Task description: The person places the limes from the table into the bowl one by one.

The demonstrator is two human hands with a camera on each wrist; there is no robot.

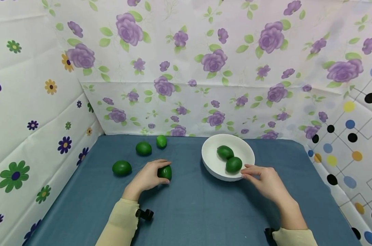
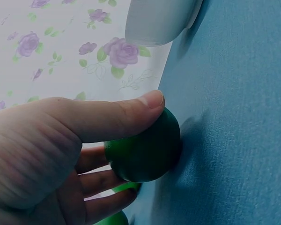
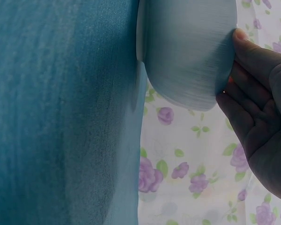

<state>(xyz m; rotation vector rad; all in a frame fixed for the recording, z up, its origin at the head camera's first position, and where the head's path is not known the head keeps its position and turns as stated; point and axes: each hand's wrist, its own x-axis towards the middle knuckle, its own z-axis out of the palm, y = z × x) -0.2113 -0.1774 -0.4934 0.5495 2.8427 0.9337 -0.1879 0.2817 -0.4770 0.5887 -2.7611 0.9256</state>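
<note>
gripping a green fruit, the left hand sits left of the bowl. well apart, the right hand pinches the bowl's right rim.

The blue table bears a bowl and three fruits — a fourth fruit, partly hidden, seems to touch it.

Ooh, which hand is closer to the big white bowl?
Right. The right hand is touching the white bowl; the left hand is off to the bowl's left, holding a green fruit.
</note>
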